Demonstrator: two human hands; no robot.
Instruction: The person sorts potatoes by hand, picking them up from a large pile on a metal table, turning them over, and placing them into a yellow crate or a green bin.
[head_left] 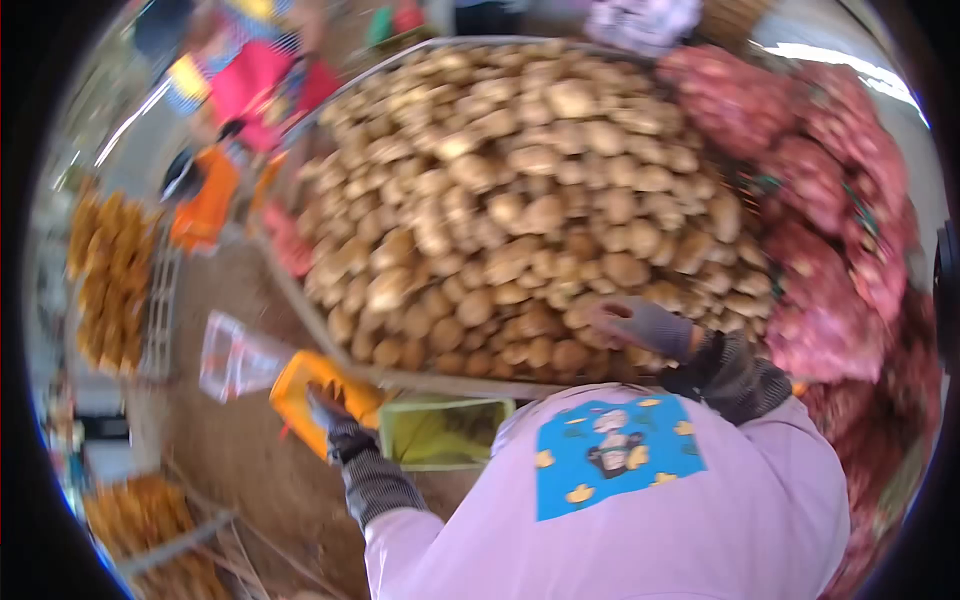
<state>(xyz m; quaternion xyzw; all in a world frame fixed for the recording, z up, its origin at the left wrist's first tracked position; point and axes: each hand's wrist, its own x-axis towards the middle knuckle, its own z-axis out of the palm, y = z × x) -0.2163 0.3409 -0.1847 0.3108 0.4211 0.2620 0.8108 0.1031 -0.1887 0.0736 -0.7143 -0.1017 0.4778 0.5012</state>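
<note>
My left hand, in a grey glove with bare fingertips, grips a tilted orange basin at its near side. My right hand, gloved the same way, is over the near part of a large heap of potatoes; its thumb stands apart from its fingers. Some potatoes lie right under those fingertips, and nothing plainly sits between them. A yellow-green bin stands between the orange basin and my body, against the heap's near edge.
Red net sacks are piled on the right. A clear plastic bag lies left of the basin. Racks of yellow-brown goods stand far left, near an orange container. Another person is at the upper left.
</note>
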